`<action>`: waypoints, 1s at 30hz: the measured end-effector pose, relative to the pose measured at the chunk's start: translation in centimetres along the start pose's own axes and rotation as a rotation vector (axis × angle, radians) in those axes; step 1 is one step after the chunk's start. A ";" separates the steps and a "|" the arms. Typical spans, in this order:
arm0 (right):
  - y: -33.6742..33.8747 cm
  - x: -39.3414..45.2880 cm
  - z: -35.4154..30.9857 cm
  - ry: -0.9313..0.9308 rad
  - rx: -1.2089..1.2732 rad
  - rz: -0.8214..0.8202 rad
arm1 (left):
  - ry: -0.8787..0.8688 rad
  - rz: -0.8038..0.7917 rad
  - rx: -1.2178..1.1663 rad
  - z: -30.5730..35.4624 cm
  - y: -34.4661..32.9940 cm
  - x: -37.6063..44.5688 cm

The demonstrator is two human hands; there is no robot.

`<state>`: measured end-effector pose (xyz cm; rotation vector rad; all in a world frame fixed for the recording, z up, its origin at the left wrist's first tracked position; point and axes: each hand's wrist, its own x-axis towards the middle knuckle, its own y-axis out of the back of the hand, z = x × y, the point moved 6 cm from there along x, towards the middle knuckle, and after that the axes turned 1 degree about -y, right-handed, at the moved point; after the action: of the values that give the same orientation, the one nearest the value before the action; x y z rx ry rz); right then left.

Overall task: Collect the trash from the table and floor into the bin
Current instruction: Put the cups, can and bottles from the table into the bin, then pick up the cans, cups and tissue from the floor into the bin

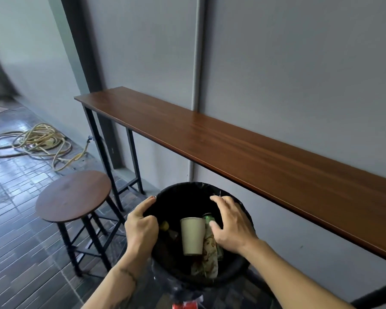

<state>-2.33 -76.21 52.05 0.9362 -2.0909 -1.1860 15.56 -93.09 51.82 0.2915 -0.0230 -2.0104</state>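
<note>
Round wooden stool on black legs stands on dark tiled floor left of frame, tangled yellow hose coiled further back, grey wall with vertical conduit pipe behind.

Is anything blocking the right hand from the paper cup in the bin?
Nothing visible. The right hand hovers open over the bin, beside the paper cup lying on top of the trash. The left hand only grips the rim.

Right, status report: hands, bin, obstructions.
Left hand gripping bin rim. Right hand open above it, empty. Paper cup inside. No obstruction seen.
</note>
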 end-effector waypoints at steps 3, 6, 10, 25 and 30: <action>1.2 -0.3 -0.2 0.038 -0.026 0.072 | 0.017 0.031 -0.045 -0.7 1.7 0.3; 1.2 -0.4 0.1 -0.022 -0.023 0.090 | 0.020 0.082 -0.074 -1.3 4.0 0.7; -1.3 -0.4 0.8 -0.238 0.105 0.057 | 0.018 0.102 -0.029 -2.0 7.6 1.7; -17.3 -4.0 -7.0 -0.867 0.251 0.014 | -0.110 0.020 0.275 -10.3 18.5 8.2; -25.9 -4.8 -6.2 -0.803 0.162 -0.003 | -0.204 -0.046 0.569 -19.0 18.6 9.8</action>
<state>12.90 -84.96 31.40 0.5643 -2.8340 -1.5885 32.03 -107.91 34.21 0.4454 -0.7300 -2.0389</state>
